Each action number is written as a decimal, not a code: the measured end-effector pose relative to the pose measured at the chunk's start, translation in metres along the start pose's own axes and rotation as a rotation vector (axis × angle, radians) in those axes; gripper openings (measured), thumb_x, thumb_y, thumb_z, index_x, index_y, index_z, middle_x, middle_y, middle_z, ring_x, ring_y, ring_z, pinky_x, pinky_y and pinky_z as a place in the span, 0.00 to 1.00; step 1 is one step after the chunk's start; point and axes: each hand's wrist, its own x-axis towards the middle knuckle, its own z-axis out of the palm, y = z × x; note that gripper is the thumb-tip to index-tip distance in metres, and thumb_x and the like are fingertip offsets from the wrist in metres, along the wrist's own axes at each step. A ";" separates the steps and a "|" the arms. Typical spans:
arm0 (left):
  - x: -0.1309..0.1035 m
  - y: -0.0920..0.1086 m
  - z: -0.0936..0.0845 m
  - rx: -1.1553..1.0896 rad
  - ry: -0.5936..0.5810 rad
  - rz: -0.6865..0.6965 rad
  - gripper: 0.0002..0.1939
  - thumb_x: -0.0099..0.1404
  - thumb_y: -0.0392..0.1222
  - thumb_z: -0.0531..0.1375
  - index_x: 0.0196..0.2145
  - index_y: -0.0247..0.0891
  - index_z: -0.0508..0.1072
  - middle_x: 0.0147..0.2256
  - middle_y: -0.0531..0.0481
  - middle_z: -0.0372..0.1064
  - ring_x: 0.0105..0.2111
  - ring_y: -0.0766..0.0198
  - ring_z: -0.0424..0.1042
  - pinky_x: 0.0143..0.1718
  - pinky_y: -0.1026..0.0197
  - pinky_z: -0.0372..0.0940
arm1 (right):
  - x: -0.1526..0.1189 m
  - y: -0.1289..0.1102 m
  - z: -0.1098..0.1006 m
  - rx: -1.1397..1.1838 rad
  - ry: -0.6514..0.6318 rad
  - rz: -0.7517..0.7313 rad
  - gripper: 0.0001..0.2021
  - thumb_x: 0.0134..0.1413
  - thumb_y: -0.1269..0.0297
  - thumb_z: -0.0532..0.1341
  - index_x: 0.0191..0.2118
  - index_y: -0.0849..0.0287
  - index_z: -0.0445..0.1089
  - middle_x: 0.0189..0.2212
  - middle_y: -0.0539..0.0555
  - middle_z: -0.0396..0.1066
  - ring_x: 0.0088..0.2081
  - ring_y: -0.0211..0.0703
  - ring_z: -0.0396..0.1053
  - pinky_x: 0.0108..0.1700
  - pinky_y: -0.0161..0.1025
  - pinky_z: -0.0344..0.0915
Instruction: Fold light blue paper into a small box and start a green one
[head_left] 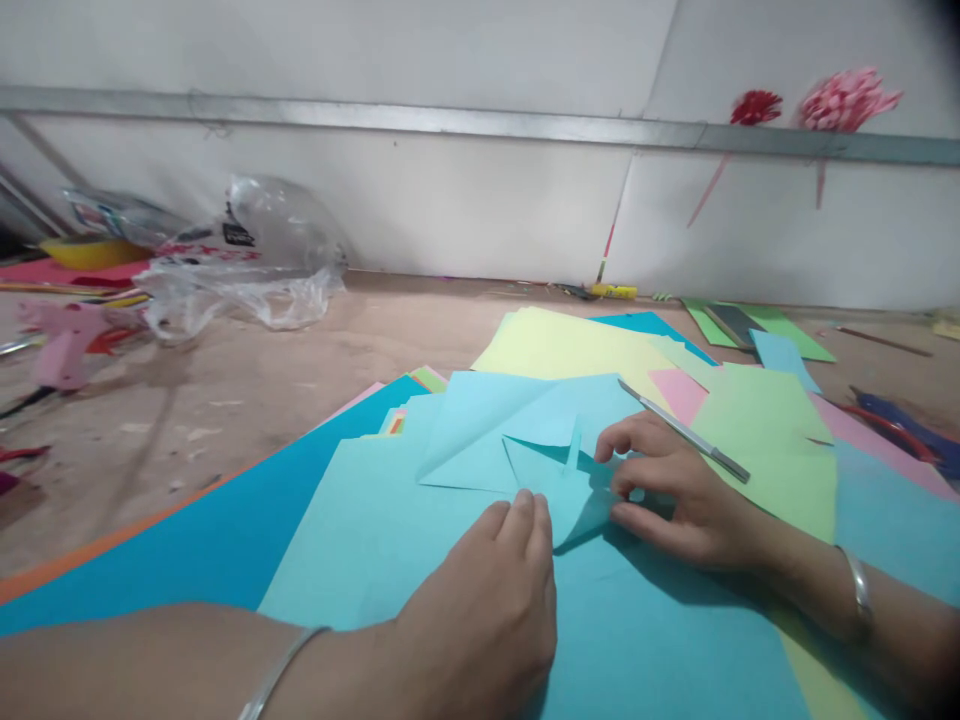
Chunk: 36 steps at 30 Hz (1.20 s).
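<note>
A folded light blue paper (551, 475), with a triangular flap and a narrow strip standing up from it, lies on larger light blue sheets (360, 530). My left hand (495, 590) is closed at its near edge, fingertips pressed together against the paper; the thumb is hidden. At the paper's right side, my right hand (675, 490) has curled fingers and thumb around the lifted corner, though their exact contact is partly hidden. A silver-grey pen (686, 430) lies slanted just behind the right hand, over the sheets.
Yellow (555, 345), green (780, 430) and dark blue sheets (225, 530) spread around. At left are a pink glue gun (64, 340), a clear plastic bag (255, 260) and yellow tape (97, 250). Scissors (900, 430) lie right. Paper flowers (847, 100) hang on the wall rail.
</note>
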 end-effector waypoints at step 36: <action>0.014 -0.009 -0.016 -0.160 -0.272 -0.074 0.15 0.68 0.44 0.58 0.44 0.30 0.78 0.43 0.35 0.75 0.36 0.53 0.72 0.31 0.54 0.66 | -0.001 -0.001 0.026 -0.104 -0.021 0.297 0.13 0.58 0.72 0.60 0.25 0.58 0.56 0.34 0.55 0.64 0.36 0.44 0.60 0.40 0.46 0.61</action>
